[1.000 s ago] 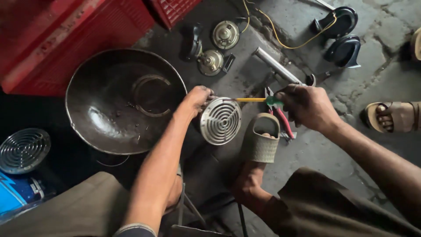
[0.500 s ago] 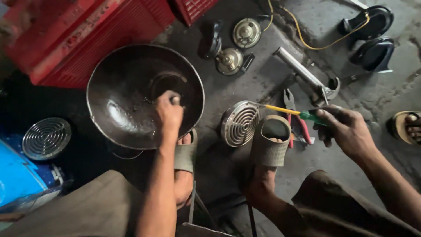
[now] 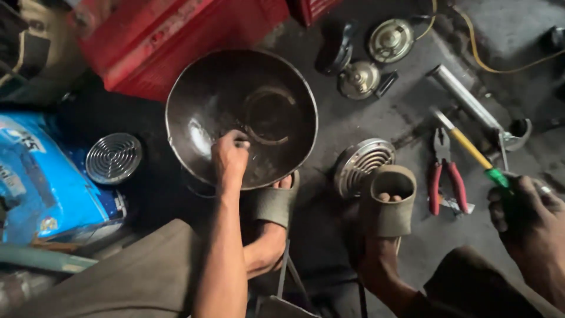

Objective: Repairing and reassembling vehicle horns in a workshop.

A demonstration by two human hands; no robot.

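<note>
Left hand (image 3: 231, 154): reaching into the dark metal bowl (image 3: 194, 88), fingers curled down onto the inner wall at about 7 o'clock of the bowl; whether anything is pinched between the fingertips cannot be told.
Right hand (image 3: 524, 213): closing fully around the green handle of a screwdriver (image 3: 471, 150), sitting at 3 o'clock of the view.
Screwdriver axis: lying long and slanted, handle low at 4 o'clock in the fist, yellow shaft and tip pointing up toward 10 o'clock, ending near the grey metal tube (image 3: 465, 97).
Bowl: resting on the dark floor at 12 o'clock of the knees, mouth facing up, just below the red crate (image 3: 147, 41).
Round grille (image 3: 362, 165): leaning tilted on edge at 3 o'clock of the bowl, touching the right sandal (image 3: 388, 203).
Left sandal (image 3: 272, 203): tucking under the bowl's rim at 5 o'clock.
Red-handled pliers (image 3: 444, 174): lying just left of the screwdriver shaft, jaws pointing toward 12 o'clock.
Second grille (image 3: 113, 158): lying flat at 9 o'clock of the bowl, beside the blue packet (image 3: 41, 176).
Two round horn bodies (image 3: 376, 59): lying at 1 o'clock of the bowl, well apart from both hands.
</note>
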